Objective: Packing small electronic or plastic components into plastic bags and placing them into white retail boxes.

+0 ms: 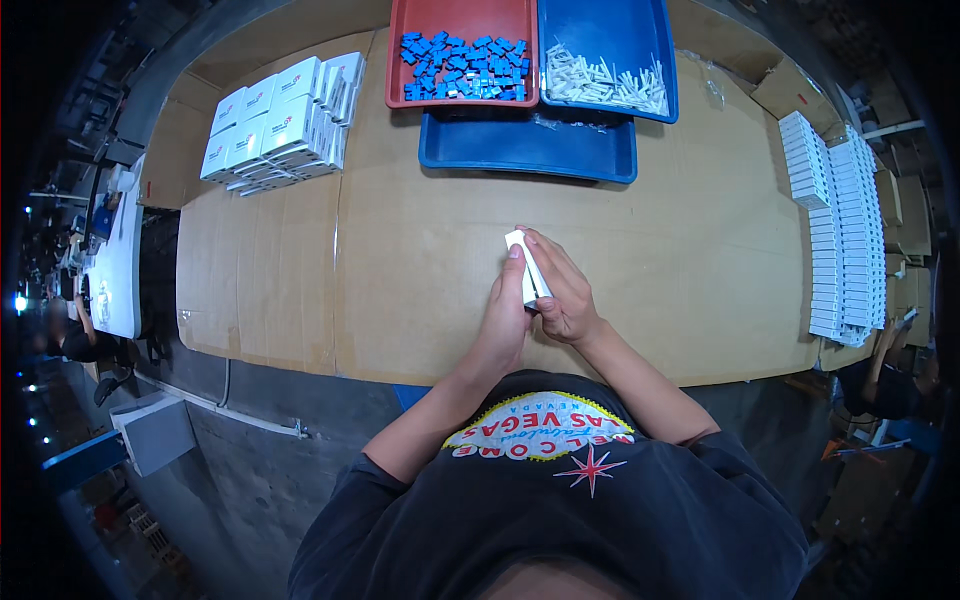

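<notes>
Both hands grip a small white box [517,240] near the front middle of the table. My left hand [508,305] is closed on its left side, with the thumb lying along the top. On the other side, my right hand [568,298] wraps its fingers over the box, its thumb at the near end. A dark gap shows at that near end; whatever lies inside cannot be made out. Much of the box is hidden by the fingers.
A cardboard-covered table [430,260] lies under my hands. Beyond stand a red tray [392,60] of small blue parts, a blue tray [672,70] of white sticks and a lower blue tray [530,150]. White boxes [275,120] are stacked left; narrow white boxes [845,230] right.
</notes>
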Available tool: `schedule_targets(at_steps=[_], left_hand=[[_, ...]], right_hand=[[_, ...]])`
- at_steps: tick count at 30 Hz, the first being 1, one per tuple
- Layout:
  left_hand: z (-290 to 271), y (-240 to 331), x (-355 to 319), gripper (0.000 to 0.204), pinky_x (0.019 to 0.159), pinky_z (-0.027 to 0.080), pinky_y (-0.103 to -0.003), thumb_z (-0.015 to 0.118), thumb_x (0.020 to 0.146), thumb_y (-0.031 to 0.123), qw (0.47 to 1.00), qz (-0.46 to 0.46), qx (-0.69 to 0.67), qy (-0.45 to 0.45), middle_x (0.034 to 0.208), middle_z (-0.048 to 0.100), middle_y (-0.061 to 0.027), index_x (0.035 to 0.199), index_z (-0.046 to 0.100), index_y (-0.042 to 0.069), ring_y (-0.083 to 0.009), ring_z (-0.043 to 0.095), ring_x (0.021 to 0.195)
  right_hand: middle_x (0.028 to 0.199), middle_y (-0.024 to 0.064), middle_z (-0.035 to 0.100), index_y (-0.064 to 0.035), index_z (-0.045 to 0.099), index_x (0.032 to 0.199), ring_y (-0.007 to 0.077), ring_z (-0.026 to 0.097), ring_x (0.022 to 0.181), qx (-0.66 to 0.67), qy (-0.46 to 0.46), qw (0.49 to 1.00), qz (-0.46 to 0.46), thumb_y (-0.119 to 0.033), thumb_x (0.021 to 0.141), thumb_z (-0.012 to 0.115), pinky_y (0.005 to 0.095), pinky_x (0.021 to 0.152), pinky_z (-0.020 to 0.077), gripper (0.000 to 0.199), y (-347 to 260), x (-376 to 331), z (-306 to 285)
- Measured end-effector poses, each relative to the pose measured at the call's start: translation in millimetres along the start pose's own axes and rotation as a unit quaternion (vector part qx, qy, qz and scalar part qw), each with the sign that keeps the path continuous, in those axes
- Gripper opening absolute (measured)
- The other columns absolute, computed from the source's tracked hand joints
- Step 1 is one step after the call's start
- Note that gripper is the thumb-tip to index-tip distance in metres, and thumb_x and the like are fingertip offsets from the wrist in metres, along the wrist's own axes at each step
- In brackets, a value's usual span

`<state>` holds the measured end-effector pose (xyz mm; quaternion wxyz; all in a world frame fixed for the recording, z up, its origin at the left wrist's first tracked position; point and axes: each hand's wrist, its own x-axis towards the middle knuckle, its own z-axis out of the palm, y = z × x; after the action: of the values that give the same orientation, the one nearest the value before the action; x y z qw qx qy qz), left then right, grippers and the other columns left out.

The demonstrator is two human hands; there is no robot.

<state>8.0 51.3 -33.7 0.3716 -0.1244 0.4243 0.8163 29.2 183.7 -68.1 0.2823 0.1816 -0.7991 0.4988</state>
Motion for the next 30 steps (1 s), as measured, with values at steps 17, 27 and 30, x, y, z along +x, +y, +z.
schedule_targets(at_steps=[17, 27, 30], left_hand=[[-19, 16, 5, 0.061, 0.121, 0.03, -0.036, 0.034, 0.116, 0.035, 0.948, 0.239, 0.211, -0.012, 0.16, 0.037, -0.0165, 0.168, 0.017, 0.006, -0.0247, 0.039, 0.147], [-22, 14, 5, 0.057, 0.119, 0.031, -0.036, 0.031, 0.117, 0.033, 0.921, 0.296, 0.252, -0.032, 0.154, 0.042, -0.0162, 0.164, 0.025, 0.001, -0.023, 0.042, 0.141], [-20, 13, 3, 0.056, 0.117, 0.033, -0.034, 0.031, 0.116, 0.031, 0.91, 0.313, 0.27, -0.031, 0.151, 0.044, -0.0155, 0.162, 0.027, 0.0, -0.022, 0.045, 0.137]], right_hand=[[0.157, 0.0215, 0.05, 0.0004, 0.055, 0.148, 0.0342, 0.052, 0.143, 0.073, -0.099, 0.964, 0.235, -0.019, 0.099, 0.072, 0.0388, 0.116, 0.0427, 0.055, -36, 15, -7], [0.151, 0.0265, 0.054, 0.0056, 0.054, 0.146, 0.0404, 0.058, 0.135, 0.016, -0.066, 0.985, 0.158, -0.012, 0.098, 0.07, 0.0417, 0.111, 0.0496, 0.054, -39, 9, 3], [0.149, 0.0293, 0.054, 0.0098, 0.054, 0.144, 0.0416, 0.061, 0.132, -0.017, -0.057, 0.991, 0.12, -0.009, 0.098, 0.068, 0.0418, 0.106, 0.0533, 0.052, -39, 10, 3]])
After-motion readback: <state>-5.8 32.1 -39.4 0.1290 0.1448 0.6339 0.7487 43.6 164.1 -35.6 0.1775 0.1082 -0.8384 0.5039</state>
